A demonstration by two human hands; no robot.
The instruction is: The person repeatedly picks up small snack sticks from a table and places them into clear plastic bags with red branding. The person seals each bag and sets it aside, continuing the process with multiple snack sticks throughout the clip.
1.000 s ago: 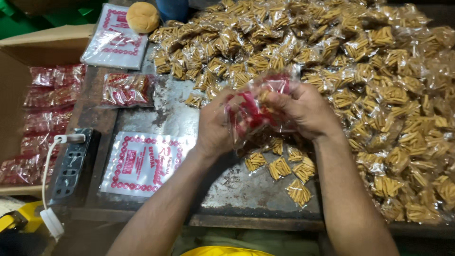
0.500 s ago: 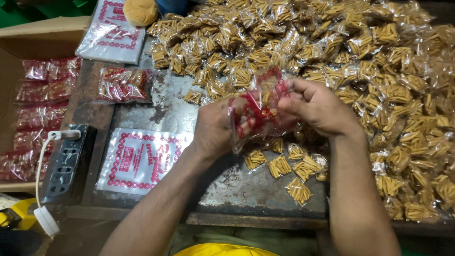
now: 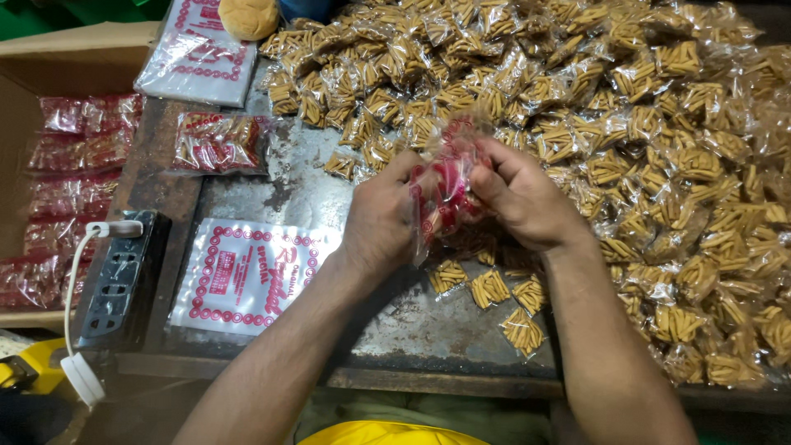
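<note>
Both hands have lifted slightly toward the pile since a second ago. Left hand [image 3: 381,218] and right hand [image 3: 519,194] have fingers clenched on a red-printed bag [image 3: 445,185] part-filled with snack packets; several filled bags [image 3: 218,142] lie finished, a large heap of small packets [image 3: 659,124] remains on the tabletop [image 3: 305,189].

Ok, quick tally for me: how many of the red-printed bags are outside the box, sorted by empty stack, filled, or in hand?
Empty printed bag stacks: 2, upper one, lower one
Filled bag lying on the table: 1
Bag held by left hand and right hand: 1
Total: 4
</note>
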